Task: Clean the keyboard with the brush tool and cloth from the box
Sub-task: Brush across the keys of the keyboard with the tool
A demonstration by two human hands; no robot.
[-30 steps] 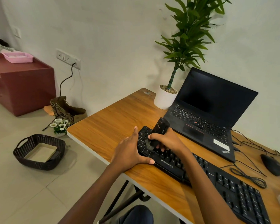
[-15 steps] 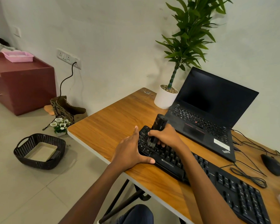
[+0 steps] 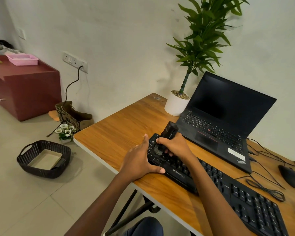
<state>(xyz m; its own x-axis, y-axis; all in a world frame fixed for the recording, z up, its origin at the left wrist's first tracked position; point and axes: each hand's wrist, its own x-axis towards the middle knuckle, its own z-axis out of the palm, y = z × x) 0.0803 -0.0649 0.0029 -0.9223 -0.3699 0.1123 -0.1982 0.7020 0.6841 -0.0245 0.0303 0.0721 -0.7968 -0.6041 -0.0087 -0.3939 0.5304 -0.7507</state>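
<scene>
One flat-fingered left hand [image 3: 138, 161] is bracing the keyboard [image 3: 228, 188] while the right hand [image 3: 176, 147], gripping the brush tool [image 3: 169, 131], should be flicking lightly beneath its fingers.

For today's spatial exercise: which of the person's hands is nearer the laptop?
Right. The right hand, gripping the brush tool, sits just before the laptop; the left hand rests on the end of the keyboard, farther off.

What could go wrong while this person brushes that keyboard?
The keyboard lies near the front edge of the desk, steadied only by the left hand; a hard stroke might shove it off. The brush in the right hand could lever up a key. Swept dust may land on the open laptop beside it.
</scene>
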